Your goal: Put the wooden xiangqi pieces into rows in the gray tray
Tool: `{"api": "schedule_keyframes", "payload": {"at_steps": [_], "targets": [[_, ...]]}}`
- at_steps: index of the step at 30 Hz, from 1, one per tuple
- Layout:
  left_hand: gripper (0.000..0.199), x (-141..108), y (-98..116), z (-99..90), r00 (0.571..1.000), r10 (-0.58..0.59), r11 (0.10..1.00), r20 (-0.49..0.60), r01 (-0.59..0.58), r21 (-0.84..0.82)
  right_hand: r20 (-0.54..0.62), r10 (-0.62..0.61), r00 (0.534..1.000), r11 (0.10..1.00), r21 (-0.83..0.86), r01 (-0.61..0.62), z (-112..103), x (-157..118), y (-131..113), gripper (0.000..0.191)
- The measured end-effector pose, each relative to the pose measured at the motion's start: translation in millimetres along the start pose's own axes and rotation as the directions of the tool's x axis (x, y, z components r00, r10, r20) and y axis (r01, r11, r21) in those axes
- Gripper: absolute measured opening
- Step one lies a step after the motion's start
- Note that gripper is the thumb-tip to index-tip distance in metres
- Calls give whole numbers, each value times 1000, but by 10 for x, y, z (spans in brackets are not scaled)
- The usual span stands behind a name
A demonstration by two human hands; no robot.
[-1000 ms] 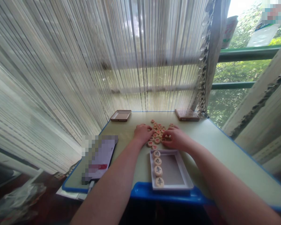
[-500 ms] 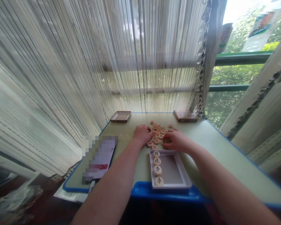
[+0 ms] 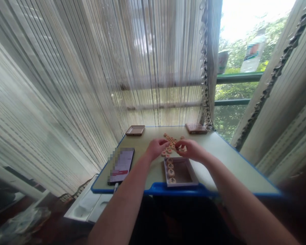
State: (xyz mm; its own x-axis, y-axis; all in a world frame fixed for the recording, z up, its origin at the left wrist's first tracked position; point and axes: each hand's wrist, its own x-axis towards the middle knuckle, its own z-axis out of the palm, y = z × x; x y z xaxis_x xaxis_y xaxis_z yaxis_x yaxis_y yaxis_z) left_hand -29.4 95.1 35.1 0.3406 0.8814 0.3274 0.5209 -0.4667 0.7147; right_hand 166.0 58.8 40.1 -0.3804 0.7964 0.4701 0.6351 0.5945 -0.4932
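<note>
My left hand [image 3: 156, 148] rests palm down on the table [image 3: 226, 160] at the left edge of the heap of round wooden chess pieces [image 3: 171, 144], fingers loosely spread and touching the nearest discs; whether any disc is actually pinched under them I cannot tell. My right hand [image 3: 190, 150] sits at the right edge of the same heap, fingers curled inward over a few pieces, and it seems to have one between thumb and fingertips, though the blur keeps me from being sure. The heap lies in the middle of the table, just beyond the shallow white box tray [image 3: 187, 177], which stands at the near edge between my forearms. Four pieces [image 3: 170, 170] lie in a row along the tray's left wall, from far to near. A phone [image 3: 121, 165] lies flat on the near left part of the table. At the far edge sit a small brown tray [image 3: 135, 130] on the left and a flat brown box [image 3: 196, 128] on the right, both close to the striped curtain [image 3: 91, 68].
</note>
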Motion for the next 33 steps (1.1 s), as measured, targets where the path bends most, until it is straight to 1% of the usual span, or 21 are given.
{"api": "schedule_keyframes", "payload": {"at_steps": [2, 4, 6, 8, 10, 12, 16, 19, 22, 25, 29, 31, 33], "targets": [[37, -150, 95, -19, 997, 34, 988, 65, -24, -155, -37, -58, 998, 998, 2, 58, -12, -81, -108, 21], [37, -308, 169, -18, 995, 34, 962, 91, -8, -272, -70, -100, 992, 995, -14, 100, -8, -163, -223, 22], [37, -461, 222, -5, 996, -7, 932, 91, 39, -361, -111, -105, 988, 994, -23, 103, 15, -243, -336, 22], [37, -599, 258, 4, 997, -50, 903, 64, 73, -424, -156, -89, 984, 996, -18, 88, 59, -319, -441, 20], [37, -717, 285, 0, 998, -57, 887, 24, 61, -458, -192, -77, 978, 997, -8, 77, 120, -389, -536, 18], [34, -815, 312, -19, 999, -40, 881, -21, 25, -472, -224, -80, 971, 997, 0, 82, 189, -448, -622, 17], [33, -958, 351, -63, 996, -43, 880, -79, 0, -475, -279, -132, 951, 990, 2, 138, 283, -519, -759, 17], [32, -995, 319, -69, 994, -50, 896, -99, 1, -444, -260, -136, 956, 990, -2, 141, 270, -535, -778, 17], [29, -943, 220, -68, 981, -93, 940, -171, 30, -341, -195, -90, 977, 996, 2, 92, 173, -525, -666, 15], [29, -790, 117, -87, 953, -127, 972, -275, 65, -227, -169, 1, 986, 1000, -4, -2, 18, -475, -422, 17], [23, -434, 48, -105, 943, -91, 991, -319, 54, -124, -151, 116, 982, 991, -44, -124, -145, -311, -47, 19], [22, -212, 28, -86, 939, -99, 995, -331, 95, -30, -117, 173, 978, 982, -51, -180, -162, -189, 94, 23], [23, 9, 6, -50, 951, -118, 985, -286, 150, 91, -65, 198, 978, 978, -53, -202, -131, -57, 195, 28]]}}
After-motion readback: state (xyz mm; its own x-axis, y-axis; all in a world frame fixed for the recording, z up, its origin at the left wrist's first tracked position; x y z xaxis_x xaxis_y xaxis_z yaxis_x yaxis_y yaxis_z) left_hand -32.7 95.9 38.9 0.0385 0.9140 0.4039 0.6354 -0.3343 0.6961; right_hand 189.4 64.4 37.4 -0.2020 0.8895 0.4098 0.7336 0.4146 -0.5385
